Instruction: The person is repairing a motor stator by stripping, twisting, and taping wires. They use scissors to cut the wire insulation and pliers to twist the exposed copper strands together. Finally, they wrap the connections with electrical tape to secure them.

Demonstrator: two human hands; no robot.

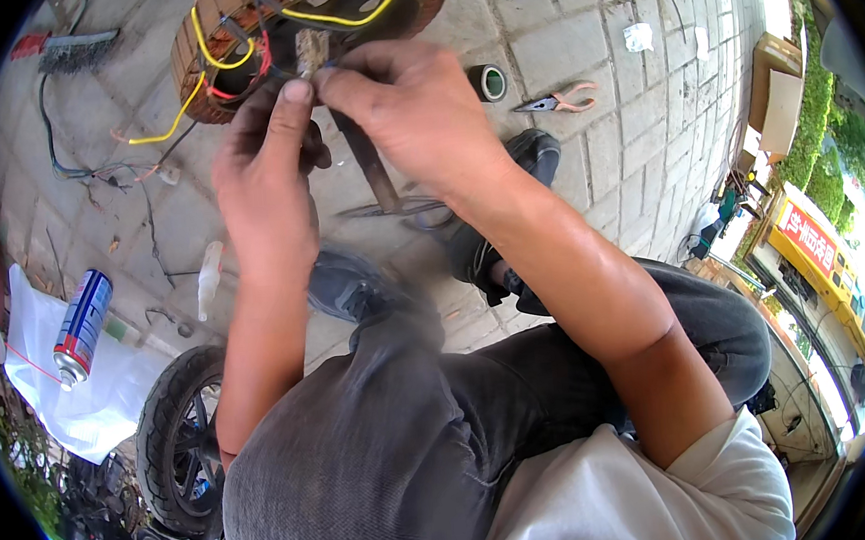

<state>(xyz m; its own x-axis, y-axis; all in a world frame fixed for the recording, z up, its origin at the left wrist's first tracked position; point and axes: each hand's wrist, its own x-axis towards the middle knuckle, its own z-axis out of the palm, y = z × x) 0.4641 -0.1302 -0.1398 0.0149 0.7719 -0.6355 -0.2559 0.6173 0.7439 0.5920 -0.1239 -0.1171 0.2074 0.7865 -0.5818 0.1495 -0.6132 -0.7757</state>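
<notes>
A round motor stator (375,25) with copper-coloured windings stands on the paving at the top. Yellow wires (168,124) and short red wires (255,74) stick out of it. Its shaft (312,50) looks dirty where it passes between my hands. My left hand (264,186) is closed beside the shaft, thumb against fingers, at the end of a thin dark wire. Close by, my right hand (405,96) pinches at the shaft's other side; a small blue bit shows at its fingertips, but what they hold is hidden. A dark bar (370,164) reaches down below the hands.
Pliers (563,99) and a tape roll (488,82) lie right of the stator. A wire brush (76,51), loose cables (55,146), a spray can (83,324) on a plastic bag (34,378) and a wheel (179,443) are on the left. Cardboard boxes (779,95) stand far right.
</notes>
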